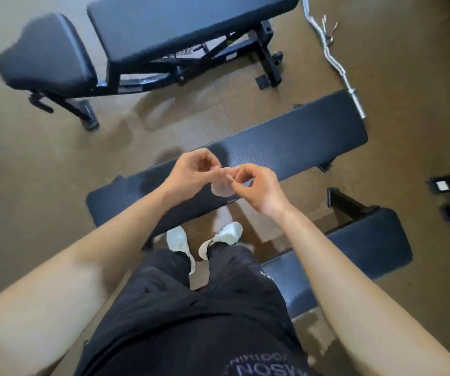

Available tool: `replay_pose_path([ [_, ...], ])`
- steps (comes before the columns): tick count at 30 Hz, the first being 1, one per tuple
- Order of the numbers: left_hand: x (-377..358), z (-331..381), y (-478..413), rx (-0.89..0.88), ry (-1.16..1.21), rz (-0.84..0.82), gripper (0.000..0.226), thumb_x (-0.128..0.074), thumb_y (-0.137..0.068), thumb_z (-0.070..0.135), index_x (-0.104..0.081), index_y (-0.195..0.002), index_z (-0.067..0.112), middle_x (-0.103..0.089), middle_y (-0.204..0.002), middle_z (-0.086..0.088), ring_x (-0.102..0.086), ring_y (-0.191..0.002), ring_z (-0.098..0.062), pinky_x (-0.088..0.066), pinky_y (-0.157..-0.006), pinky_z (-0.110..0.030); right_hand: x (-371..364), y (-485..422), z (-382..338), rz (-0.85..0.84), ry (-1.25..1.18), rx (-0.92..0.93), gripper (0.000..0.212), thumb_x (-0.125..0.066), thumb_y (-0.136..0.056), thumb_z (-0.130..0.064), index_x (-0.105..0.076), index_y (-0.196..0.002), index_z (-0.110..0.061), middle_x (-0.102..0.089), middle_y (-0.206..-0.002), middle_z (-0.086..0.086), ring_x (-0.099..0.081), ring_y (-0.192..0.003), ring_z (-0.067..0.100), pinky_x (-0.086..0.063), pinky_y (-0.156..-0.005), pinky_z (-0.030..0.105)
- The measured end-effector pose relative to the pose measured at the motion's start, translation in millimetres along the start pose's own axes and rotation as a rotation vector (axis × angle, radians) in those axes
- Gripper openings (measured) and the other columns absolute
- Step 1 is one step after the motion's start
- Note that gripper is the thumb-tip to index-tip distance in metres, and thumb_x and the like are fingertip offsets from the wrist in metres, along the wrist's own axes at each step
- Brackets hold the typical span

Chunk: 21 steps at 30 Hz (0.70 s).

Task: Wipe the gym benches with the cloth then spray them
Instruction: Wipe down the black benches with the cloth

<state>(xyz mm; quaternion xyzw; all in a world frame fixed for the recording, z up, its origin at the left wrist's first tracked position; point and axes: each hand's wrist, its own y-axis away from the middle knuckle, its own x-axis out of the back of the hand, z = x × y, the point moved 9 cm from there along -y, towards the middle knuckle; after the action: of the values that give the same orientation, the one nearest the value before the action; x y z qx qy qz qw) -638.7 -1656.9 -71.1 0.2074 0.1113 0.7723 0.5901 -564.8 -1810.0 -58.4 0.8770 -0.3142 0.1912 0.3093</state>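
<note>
You are holding the cloth (221,189) in the air just above the flat bench (299,142), with your left hand (191,170) and right hand (257,187) both pinching its upper edge in curled fingers. Try spreading it open before pressing it down, so more surface is wiping. It is looking small, pale and crumpled

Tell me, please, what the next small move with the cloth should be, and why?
Probably lower the cloth onto the flat bench in front and start wiping. The left hand and right hand both pinch it, seemingly in the air above the pad, so wiping has not begun here.
</note>
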Motion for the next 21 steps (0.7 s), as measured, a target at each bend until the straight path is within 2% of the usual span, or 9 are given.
replay_pose_path([
  [2, 39, -10, 20, 0.017, 0.021, 0.061, 0.014, -0.082, -0.087, 0.016, -0.068, -0.083, 0.018, -0.070, -0.081, -0.002, -0.061, -0.074, -0.012, -0.054, -0.076, -0.037, -26, -7, -28, -0.038, 0.047, 0.010, 0.027, -0.076, -0.087, -0.023, -0.055, -0.070, -0.023, -0.064, -0.075, -0.004, -0.056, -0.070, 0.010, -0.038, -0.058, 0.013],
  [4, 76, -21, 40, 0.037, 0.028, 0.100, 0.013, -0.084, -0.085, 0.018, -0.071, -0.087, 0.015, -0.070, -0.081, -0.006, -0.061, -0.074, -0.012, -0.054, -0.076, -0.037, -51, -13, -61, -0.079, 0.055, 0.065, 0.024, -0.076, -0.088, -0.033, -0.056, -0.076, -0.026, -0.060, -0.073, -0.008, -0.056, -0.069, 0.010, -0.041, -0.059, 0.016],
  [6, 111, -31, 63, 0.051, 0.022, 0.130, 0.014, -0.085, -0.084, 0.020, -0.074, -0.092, 0.017, -0.071, -0.082, -0.005, -0.061, -0.074, -0.011, -0.055, -0.079, -0.036, -77, -16, -93, -0.140, 0.062, 0.128, 0.016, -0.077, -0.087, -0.036, -0.064, -0.094, -0.029, -0.056, -0.072, -0.011, -0.052, -0.064, 0.006, -0.043, -0.062, 0.020],
  [8, 143, -39, 86, 0.057, -0.005, 0.180, 0.015, -0.086, -0.083, 0.024, -0.076, -0.094, 0.022, -0.074, -0.083, -0.003, -0.063, -0.075, -0.010, -0.056, -0.081, -0.034, -102, -21, -120, -0.214, 0.127, 0.199, 0.027, -0.076, -0.088, -0.029, -0.071, -0.115, -0.030, -0.053, -0.075, -0.016, -0.050, -0.066, 0.001, -0.040, -0.069, 0.020],
  [9, 158, -43, 98, 0.067, -0.039, 0.207, 0.015, -0.086, -0.083, 0.026, -0.077, -0.095, 0.023, -0.076, -0.084, -0.003, -0.064, -0.075, -0.010, -0.056, -0.081, -0.034, -115, -23, -133, -0.257, 0.184, 0.235, 0.026, -0.075, -0.089, -0.029, -0.073, -0.116, -0.028, -0.053, -0.080, -0.017, -0.052, -0.072, 0.000, -0.039, -0.073, 0.021],
  [12, 192, -56, 133, 0.112, -0.157, 0.286, 0.013, -0.084, -0.085, 0.028, -0.079, -0.094, 0.021, -0.076, -0.082, 0.000, -0.066, -0.074, -0.012, -0.056, -0.079, -0.037, -151, -29, -160, -0.385, 0.389, 0.324, 0.008, -0.073, -0.091, -0.032, -0.077, -0.090, -0.025, -0.052, -0.076, -0.012, -0.054, -0.077, 0.014, -0.039, -0.069, 0.032],
  [14, 213, -65, 157, 0.156, -0.162, 0.384, 0.006, -0.083, -0.086, 0.023, -0.078, -0.090, 0.022, -0.075, -0.081, 0.001, -0.066, -0.073, -0.013, -0.056, -0.079, -0.038, -170, -34, -172, -0.424, 0.483, 0.387, 0.010, -0.073, -0.089, -0.026, -0.073, -0.080, -0.021, -0.048, -0.072, -0.011, -0.052, -0.074, 0.018, -0.041, -0.065, 0.034],
  [19, 247, -89, 224, 0.295, -0.034, 0.650, 0.003, -0.076, -0.091, 0.013, -0.075, -0.092, 0.010, -0.074, -0.087, -0.003, -0.064, -0.077, -0.008, -0.054, -0.080, -0.030, -219, -38, -193, -0.505, 0.555, 0.531, 0.007, -0.075, -0.089, -0.026, -0.073, -0.091, -0.019, -0.045, -0.080, -0.006, -0.051, -0.086, 0.022, -0.036, -0.070, 0.030],
  [21, 253, -96, 248, 0.339, 0.010, 0.746, 0.007, -0.074, -0.093, 0.014, -0.075, -0.097, 0.008, -0.075, -0.092, -0.003, -0.065, -0.081, -0.008, -0.053, -0.080, -0.025, -235, -39, -201, -0.516, 0.528, 0.559, 0.012, -0.079, -0.086, -0.026, -0.068, -0.083, -0.022, -0.045, -0.088, -0.002, -0.048, -0.090, 0.024, -0.040, -0.072, 0.033],
])
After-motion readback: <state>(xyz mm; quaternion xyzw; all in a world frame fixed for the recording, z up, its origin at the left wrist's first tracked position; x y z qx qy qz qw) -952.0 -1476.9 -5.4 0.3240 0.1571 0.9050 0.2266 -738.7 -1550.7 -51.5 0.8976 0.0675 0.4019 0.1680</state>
